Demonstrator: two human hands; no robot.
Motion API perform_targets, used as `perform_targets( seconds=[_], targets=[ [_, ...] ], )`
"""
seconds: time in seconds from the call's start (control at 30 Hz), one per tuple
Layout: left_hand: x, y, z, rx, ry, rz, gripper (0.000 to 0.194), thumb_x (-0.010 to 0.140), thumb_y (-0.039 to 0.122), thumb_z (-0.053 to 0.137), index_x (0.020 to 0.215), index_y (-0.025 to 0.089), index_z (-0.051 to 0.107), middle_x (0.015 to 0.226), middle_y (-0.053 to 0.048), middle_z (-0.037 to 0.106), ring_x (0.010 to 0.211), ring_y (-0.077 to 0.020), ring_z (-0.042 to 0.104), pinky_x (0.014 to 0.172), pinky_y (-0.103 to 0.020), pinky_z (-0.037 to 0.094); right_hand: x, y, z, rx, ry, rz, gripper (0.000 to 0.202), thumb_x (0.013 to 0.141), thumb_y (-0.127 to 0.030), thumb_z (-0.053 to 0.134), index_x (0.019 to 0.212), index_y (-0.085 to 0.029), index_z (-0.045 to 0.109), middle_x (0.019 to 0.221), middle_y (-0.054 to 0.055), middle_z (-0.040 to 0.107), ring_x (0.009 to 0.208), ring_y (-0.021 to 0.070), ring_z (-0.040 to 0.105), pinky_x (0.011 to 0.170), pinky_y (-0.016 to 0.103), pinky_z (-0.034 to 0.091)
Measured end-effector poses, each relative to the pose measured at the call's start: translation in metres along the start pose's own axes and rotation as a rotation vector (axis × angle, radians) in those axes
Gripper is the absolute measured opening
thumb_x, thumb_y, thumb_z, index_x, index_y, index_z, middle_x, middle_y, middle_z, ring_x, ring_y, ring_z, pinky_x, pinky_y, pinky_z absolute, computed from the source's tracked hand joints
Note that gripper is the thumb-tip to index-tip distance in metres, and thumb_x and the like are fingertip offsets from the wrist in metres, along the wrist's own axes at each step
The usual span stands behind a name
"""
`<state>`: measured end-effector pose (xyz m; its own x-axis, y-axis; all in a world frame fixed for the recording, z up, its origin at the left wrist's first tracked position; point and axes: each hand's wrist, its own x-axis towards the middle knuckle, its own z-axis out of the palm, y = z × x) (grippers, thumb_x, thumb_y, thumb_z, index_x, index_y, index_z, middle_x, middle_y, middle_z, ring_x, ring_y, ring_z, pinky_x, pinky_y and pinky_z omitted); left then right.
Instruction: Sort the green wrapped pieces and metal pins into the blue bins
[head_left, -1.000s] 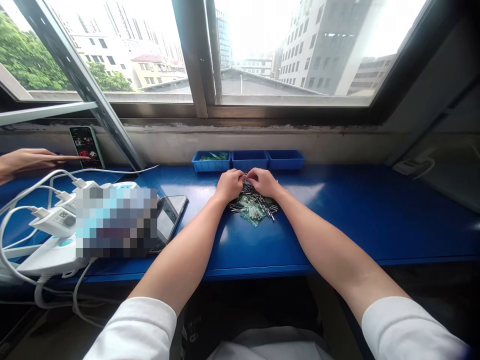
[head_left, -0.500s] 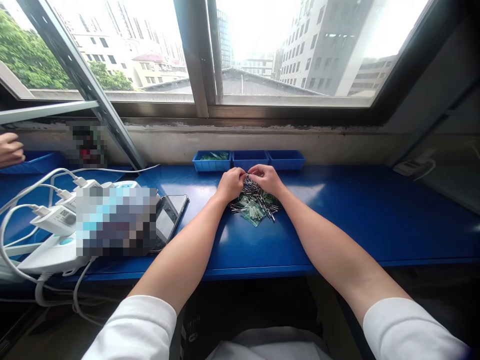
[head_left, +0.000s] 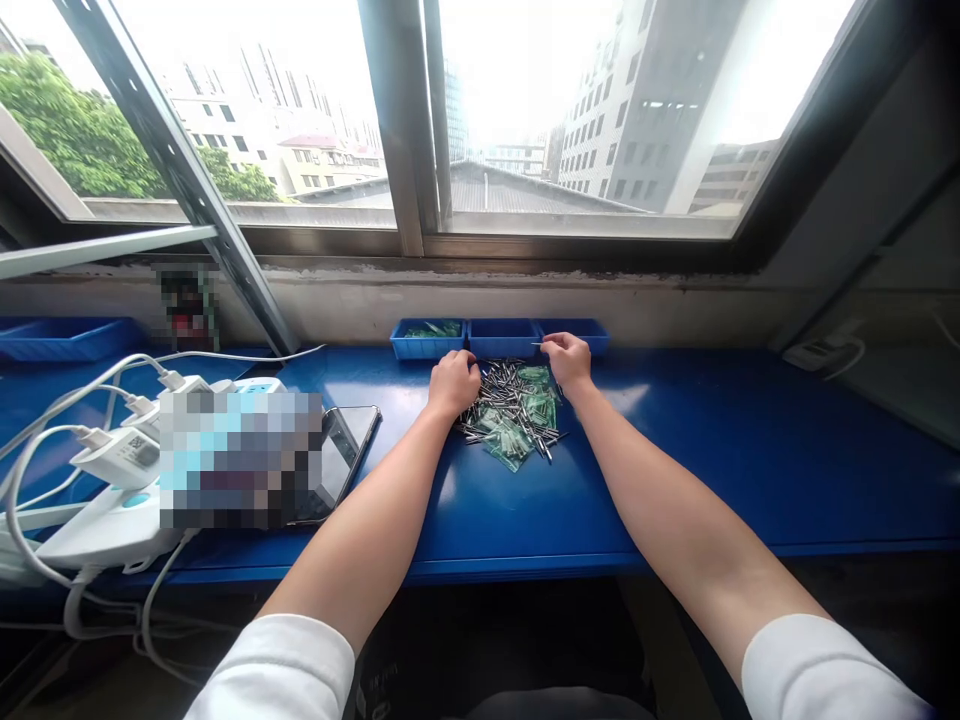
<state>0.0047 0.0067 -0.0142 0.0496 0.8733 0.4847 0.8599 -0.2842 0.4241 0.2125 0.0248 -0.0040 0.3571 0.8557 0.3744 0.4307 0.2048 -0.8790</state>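
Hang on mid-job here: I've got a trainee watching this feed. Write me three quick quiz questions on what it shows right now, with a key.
1. Multiple choice: in the row of three blue bins, which one holds green packets?
A) left
B) middle
C) right

2. True or false: the phone lies to the left of the pile.

3. Short answer: which hand pinches a thin piece?

Key:
1. A
2. True
3. The right hand
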Motion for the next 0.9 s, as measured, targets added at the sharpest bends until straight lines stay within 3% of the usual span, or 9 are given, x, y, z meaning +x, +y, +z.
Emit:
perform_targets(
  seconds=[0.1, 0.2, 0.43, 0.63, 0.73, 0.9],
  targets=[
    [-0.001, 0.0, -0.002, 0.035, -0.04, -0.017, 0.024, 0.084, 0.025, 0.045, 0.095, 0.019, 0.065, 0.103, -0.009, 0.063, 0.099, -0.0238, 0.058, 0.091, -0.035, 0.044, 0.003, -0.001, -0.006, -0.084, 0.048, 0.053, 0.022, 0.067, -0.032, 0.053, 0.075, -0.02, 0.07, 0.077, 0.005, 0.071, 0.08, 0.0221, 0.062, 0.076, 0.032, 0.047],
    [-0.002, 0.001, -0.005, 0.042, -0.072, -0.016, 0.024, 0.084, 0.025, 0.045, 0.093, 0.019, 0.066, 0.102, -0.009, 0.063, 0.098, -0.0237, 0.058, 0.09, -0.034, 0.044, 0.009, -0.009, -0.005, -0.144, 0.015, 0.049, 0.019, 0.066, -0.03, 0.054, 0.071, -0.02, 0.069, 0.076, 0.005, 0.07, 0.08, 0.0224, 0.062, 0.075, 0.032, 0.047],
    [-0.003, 0.003, -0.009, 0.042, -0.106, -0.03, 0.024, 0.083, 0.026, 0.045, 0.089, 0.019, 0.067, 0.1, -0.009, 0.063, 0.096, -0.024, 0.059, 0.088, -0.035, 0.045, 0.037, -0.035, 0.017, -0.261, -0.134, -0.113, 0.023, 0.068, -0.028, 0.057, 0.085, -0.019, 0.07, 0.085, 0.006, 0.07, 0.084, 0.0212, 0.063, 0.077, 0.031, 0.047],
    [-0.004, 0.002, -0.006, 0.04, -0.115, -0.014, 0.023, 0.082, 0.024, 0.046, 0.089, 0.019, 0.067, 0.1, -0.008, 0.063, 0.096, -0.0224, 0.059, 0.087, -0.032, 0.045, 0.052, -0.034, 0.026, -0.349, -0.174, -0.193, 0.026, 0.069, -0.025, 0.058, 0.092, -0.019, 0.069, 0.089, 0.008, 0.07, 0.088, 0.0234, 0.062, 0.08, 0.033, 0.046],
    [-0.005, 0.003, -0.005, 0.043, -0.117, -0.007, 0.023, 0.082, 0.024, 0.046, 0.089, 0.02, 0.067, 0.099, -0.008, 0.063, 0.096, -0.0217, 0.059, 0.087, -0.031, 0.045, 0.054, -0.032, 0.024, -0.343, -0.189, -0.177, 0.023, 0.077, -0.033, 0.053, 0.086, -0.02, 0.07, 0.088, 0.008, 0.07, 0.089, 0.0242, 0.062, 0.079, 0.033, 0.045],
    [-0.006, 0.005, -0.006, 0.046, -0.11, 0.006, 0.024, 0.083, 0.025, 0.045, 0.09, 0.019, 0.067, 0.1, -0.009, 0.063, 0.097, -0.0224, 0.059, 0.088, -0.032, 0.045, 0.055, -0.03, 0.02, -0.312, -0.204, -0.209, 0.054, 0.088, -0.056, 0.031, 0.073, -0.021, 0.069, 0.075, 0.009, 0.069, 0.085, 0.0247, 0.062, 0.081, 0.037, 0.043]
  ],
)
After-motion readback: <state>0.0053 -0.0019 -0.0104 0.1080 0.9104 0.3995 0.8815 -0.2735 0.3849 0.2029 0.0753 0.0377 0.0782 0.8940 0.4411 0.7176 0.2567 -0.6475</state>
